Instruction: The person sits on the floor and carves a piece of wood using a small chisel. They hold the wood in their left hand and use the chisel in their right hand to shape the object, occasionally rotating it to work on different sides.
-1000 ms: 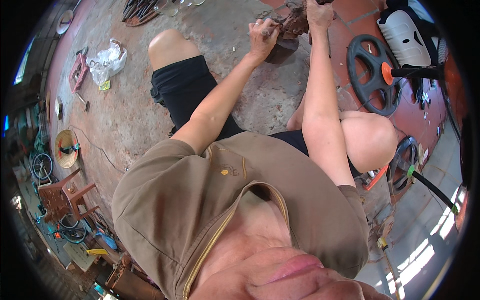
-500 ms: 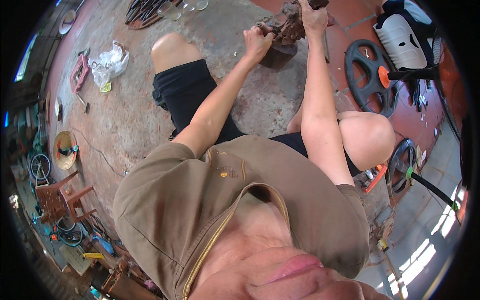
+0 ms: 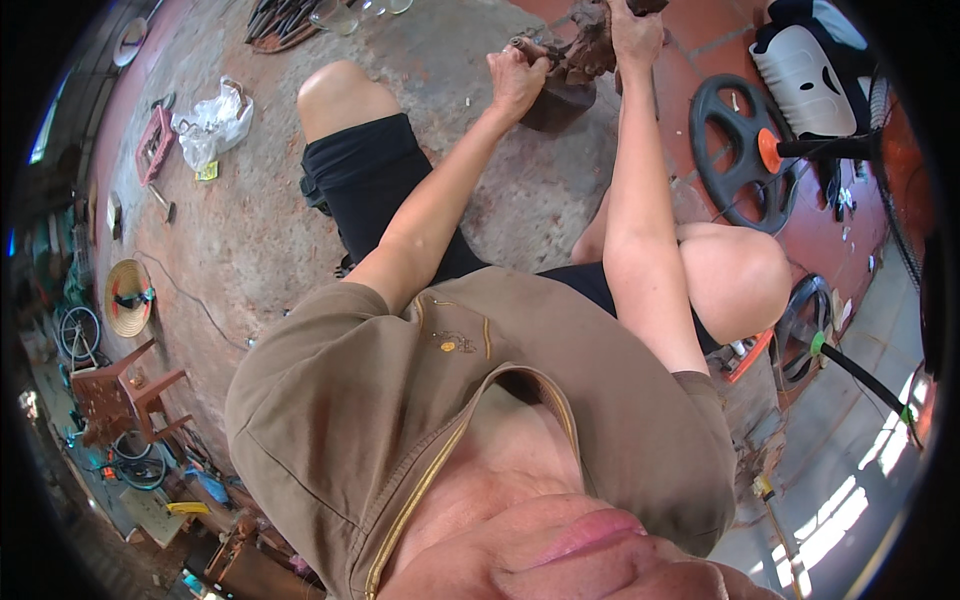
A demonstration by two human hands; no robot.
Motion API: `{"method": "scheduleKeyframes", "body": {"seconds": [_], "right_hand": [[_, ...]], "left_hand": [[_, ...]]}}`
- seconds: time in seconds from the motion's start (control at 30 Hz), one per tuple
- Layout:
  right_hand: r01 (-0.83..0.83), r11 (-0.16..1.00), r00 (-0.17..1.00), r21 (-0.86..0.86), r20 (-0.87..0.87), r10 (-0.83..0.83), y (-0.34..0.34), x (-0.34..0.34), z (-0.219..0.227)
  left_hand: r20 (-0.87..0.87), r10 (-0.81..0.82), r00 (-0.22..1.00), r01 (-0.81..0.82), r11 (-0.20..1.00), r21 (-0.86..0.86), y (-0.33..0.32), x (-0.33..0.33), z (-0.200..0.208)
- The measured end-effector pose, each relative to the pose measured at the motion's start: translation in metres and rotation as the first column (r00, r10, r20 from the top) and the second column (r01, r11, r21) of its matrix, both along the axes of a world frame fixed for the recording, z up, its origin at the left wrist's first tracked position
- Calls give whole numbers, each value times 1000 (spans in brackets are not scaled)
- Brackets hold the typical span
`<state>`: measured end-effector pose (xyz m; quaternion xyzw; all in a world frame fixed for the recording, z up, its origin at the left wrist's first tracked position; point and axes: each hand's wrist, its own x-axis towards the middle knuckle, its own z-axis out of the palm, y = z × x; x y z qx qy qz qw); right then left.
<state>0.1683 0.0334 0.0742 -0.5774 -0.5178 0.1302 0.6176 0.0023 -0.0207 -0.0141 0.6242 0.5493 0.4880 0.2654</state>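
Observation:
A dark reddish-brown carved piece (image 3: 590, 45), apparently wood, stands on a solid base (image 3: 562, 108) on the floor at the top of the view. My left hand (image 3: 518, 80) is closed at its left side, with a short dark rod (image 3: 524, 46) sticking out past the fingers; whether the rod is a separate tool or part of the carving I cannot tell. On the far right side of the piece my right hand (image 3: 637, 42) is closed, fingers wrapped round something dark at the upper edge. What it grips is partly cut off by the frame.
Many slim tools lie on a round tray (image 3: 285, 45) at far left. A plastic bag (image 3: 215, 125), a pink basket (image 3: 155, 145) and a straw hat (image 3: 129, 298) lie to the left. At right stand a black round fan base (image 3: 745, 150) and a white plastic chair back (image 3: 808, 85).
The view has shifted slightly. My right hand has moved a little down and to the right, while my left hand stays closed at the carving's left side.

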Motion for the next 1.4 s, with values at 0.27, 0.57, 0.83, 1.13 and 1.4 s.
{"method": "scheduleKeyframes", "body": {"seconds": [0.27,0.57,0.83,1.13,1.4], "right_hand": [[6,995,1000,-96,-12,-7,-5,-1,5],[165,980,975,-115,167,-145,2,-20,6],[203,969,966,-140,188,-175,2,-24,2],[250,952,957,-179,194,-214,13,-21,-2],[226,939,969,-258,154,-191,13,-11,1]], "left_hand": [[-523,-3,852,72,991,113,5,-3,16],[-313,103,944,-5,954,298,0,-7,-11],[-43,-50,998,41,981,-191,-1,-18,15],[-85,-84,993,98,978,183,-16,6,8],[177,-34,984,40,999,-34,-19,5,20]]}}
